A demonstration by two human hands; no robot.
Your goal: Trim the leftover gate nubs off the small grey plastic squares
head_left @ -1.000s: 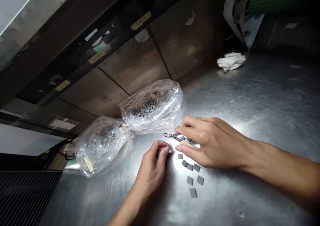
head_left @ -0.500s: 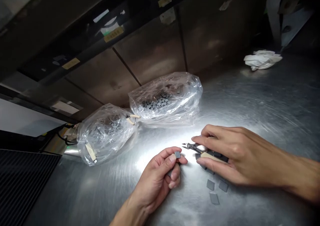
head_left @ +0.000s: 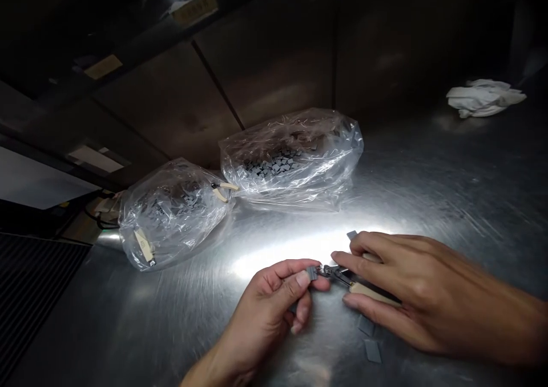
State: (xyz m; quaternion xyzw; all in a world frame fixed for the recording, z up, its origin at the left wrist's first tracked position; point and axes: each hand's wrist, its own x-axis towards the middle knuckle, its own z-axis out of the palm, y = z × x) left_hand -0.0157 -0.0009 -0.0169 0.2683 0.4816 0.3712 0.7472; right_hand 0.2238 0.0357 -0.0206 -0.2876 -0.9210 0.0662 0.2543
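Note:
My left hand [head_left: 268,307] pinches a small grey tile [head_left: 312,273] between thumb and fingers. My right hand [head_left: 419,295] grips small flush-cutting pliers [head_left: 336,274] with beige handles, their steel jaws right at the tile's edge. Several loose grey tiles lie on the steel table [head_left: 180,318], one [head_left: 373,351] below my right hand and one [head_left: 351,235] just past its fingers. Two clear plastic bags hold heaps of similar tiles: one [head_left: 291,153] behind my hands, the other [head_left: 171,216] further left.
A crumpled white cloth [head_left: 483,97] lies at the far right of the table. Behind the table stands a dark metal wall panel [head_left: 274,61]. A black ribbed grille [head_left: 29,301] sits beyond the left edge.
My hands have come together, bringing the pliers' jaws up to the tile in my left hand. The view has swung, shifting the bags and cloth rightward, and the scene looks darker.

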